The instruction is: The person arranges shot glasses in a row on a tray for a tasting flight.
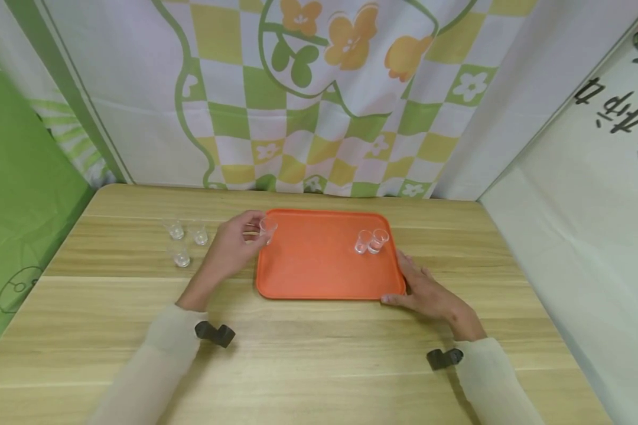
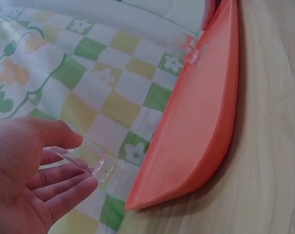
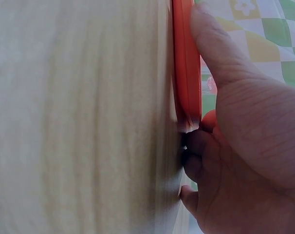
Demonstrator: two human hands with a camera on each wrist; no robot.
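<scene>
My left hand (image 1: 236, 244) pinches a small clear shot glass (image 1: 268, 226) between thumb and fingers, over the left edge of an orange tray (image 1: 319, 260). In the left wrist view this shot glass (image 2: 91, 158) tilts, its thick base pointing away from the palm. Two more clear shot glasses (image 1: 372, 242) stand side by side on the tray near its right edge. My right hand (image 1: 430, 290) grips the tray's front right corner, thumb along the front rim and fingers at the right side. The right wrist view shows those fingers (image 3: 198, 146) curled at the tray's edge.
Several clear things stand left of the tray: three shot glasses (image 1: 181, 258) in a loose group on the wooden table (image 1: 319, 360). A checked, flower-printed curtain (image 1: 319, 118) hangs behind the table's back edge. White cloth (image 1: 590, 236) borders the right side, green cloth (image 1: 21, 177) the left.
</scene>
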